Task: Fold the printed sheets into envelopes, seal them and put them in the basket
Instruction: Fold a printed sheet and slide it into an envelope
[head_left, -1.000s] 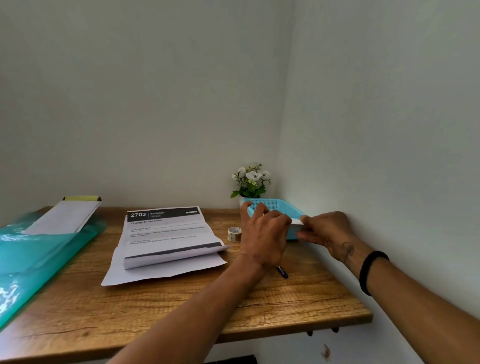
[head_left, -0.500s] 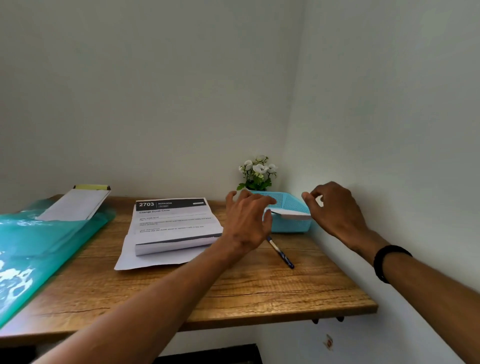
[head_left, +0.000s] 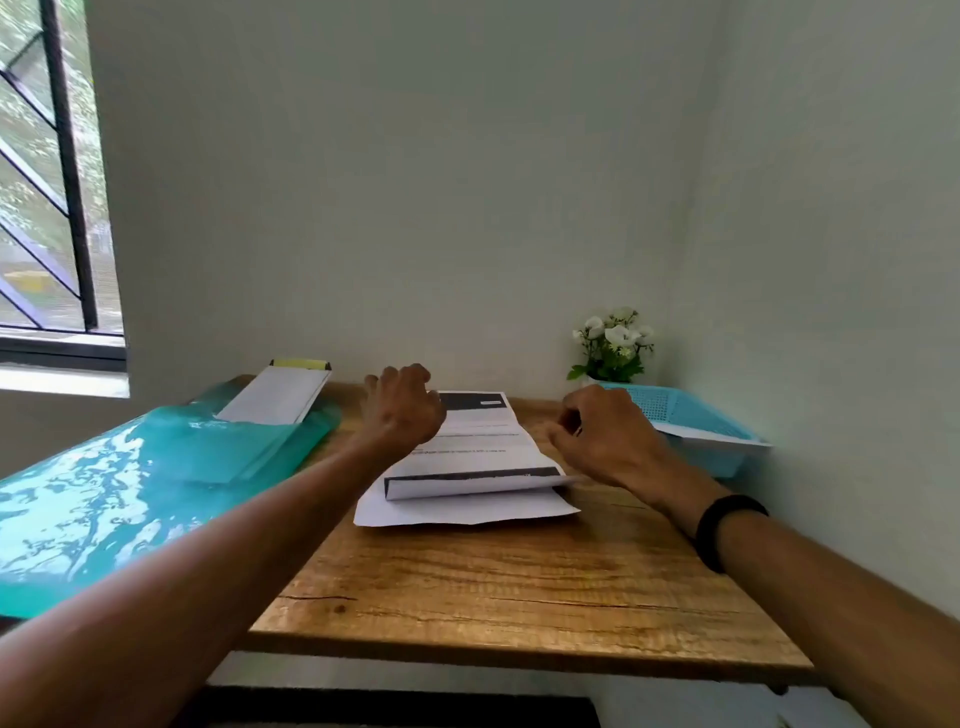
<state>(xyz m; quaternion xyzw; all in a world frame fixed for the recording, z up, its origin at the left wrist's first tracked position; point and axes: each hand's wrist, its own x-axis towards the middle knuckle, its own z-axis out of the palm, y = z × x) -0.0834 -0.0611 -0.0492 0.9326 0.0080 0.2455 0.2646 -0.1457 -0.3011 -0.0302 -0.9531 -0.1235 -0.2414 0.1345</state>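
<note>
The printed sheets (head_left: 467, 467) lie in the middle of the wooden table (head_left: 519, 587), stacked a little askew, the top one with its near edge already curled back on itself so a dark printed band shows along the fold. My left hand (head_left: 402, 410) hovers over the far left corner of the stack with the fingers loosely curled and nothing between them, and my right hand (head_left: 605, 436) sits just beside the right edge of the top sheet, fingers bent in; whether the fingertips touch the paper I cannot tell, but I see nothing pinched in either hand. As I judge it, the step now is to take one sheet and fold it. To do that well I should lift only the top sheet, so I would slide a thumb under its right edge and keep the left hand flat on the sheet below to hold it down. Then I would square the corners before pressing any crease, since that half-curled near edge could set a crooked fold. Left of the stack lies a glossy green folder (head_left: 130, 488) with white envelopes (head_left: 280, 395) on its far end. The blue basket (head_left: 691, 415) stands in the far right corner, with a white piece already lying in it and a small pot of white flowers (head_left: 613, 343) behind.
</note>
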